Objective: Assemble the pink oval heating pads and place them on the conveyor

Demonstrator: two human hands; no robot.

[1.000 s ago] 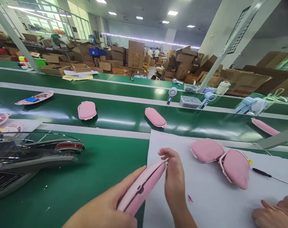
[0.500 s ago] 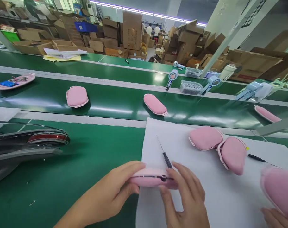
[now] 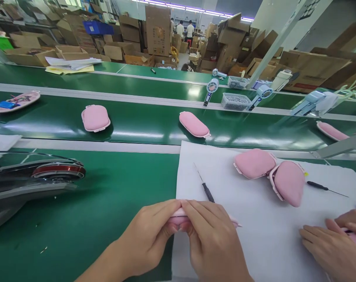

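A pink oval case [image 3: 179, 220] is held edge-on over the near edge of a white sheet [image 3: 225, 168]. My left hand [image 3: 150, 231] pinches its left end, thumb below and fingers above. My right hand [image 3: 211, 235] wraps over its middle and right part, and the fingertips of both hands meet. Much of the case is hidden under my fingers. Just beyond my right hand lies a screwdriver [image 3: 207, 192] with a black handle. Two pink cases [image 3: 255, 163] rest touching each other on the sheet, the right one [image 3: 288, 183] partly apart at its edge.
At the right, a co-worker's hands [image 3: 327, 243] hold another pink piece near a second screwdriver [image 3: 317, 185]. Pink pieces [image 3: 194, 124] lie on the green belt [image 3: 137, 125]. A dark device [image 3: 34, 180] stands at the left. Beyond are handheld fans [image 3: 212, 86] and a screw box [image 3: 236, 101].
My right hand has moved left and closed over the case, its fingers now meeting my left hand's. At the right, the co-worker's pink piece has moved lower, with both hands now on it.
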